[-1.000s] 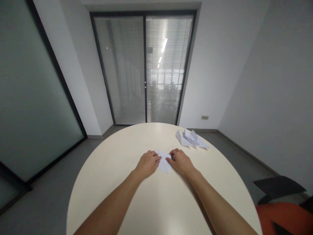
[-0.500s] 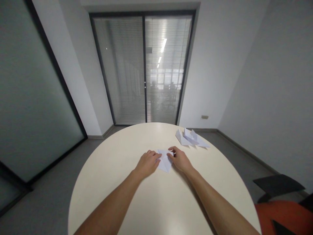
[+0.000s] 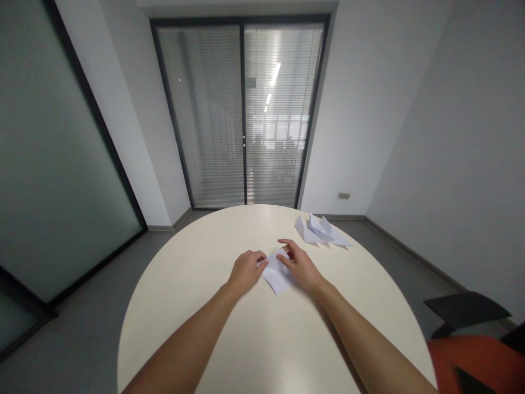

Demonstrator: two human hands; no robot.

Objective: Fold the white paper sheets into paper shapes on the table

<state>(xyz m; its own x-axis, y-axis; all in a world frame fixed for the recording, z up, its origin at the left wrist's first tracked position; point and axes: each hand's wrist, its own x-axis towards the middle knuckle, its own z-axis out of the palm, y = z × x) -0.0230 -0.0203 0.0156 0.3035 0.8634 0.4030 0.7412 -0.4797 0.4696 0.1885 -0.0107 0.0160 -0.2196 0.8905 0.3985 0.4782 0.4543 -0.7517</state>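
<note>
A small folded white paper (image 3: 278, 274) is between my two hands, over the middle of the round table. My left hand (image 3: 247, 270) pinches its left corner between thumb and curled fingers. On the other side, my right hand (image 3: 299, 265) grips the upper right part, thumb on top, with the index finger stretched out past the far edge. The lower tip of the paper points toward me, and its right edge is partly hidden by my right hand.
Several folded white paper pieces (image 3: 322, 230) lie at the far right of the cream round table (image 3: 184, 323). A chair with an orange seat (image 3: 476, 364) and black armrest stands at the lower right. Glass doors with blinds (image 3: 241, 109) are beyond.
The paper has turned and its lower tip has shifted slightly left and nearer. My left fingers have curled round its corner, and my right index finger has stretched out.
</note>
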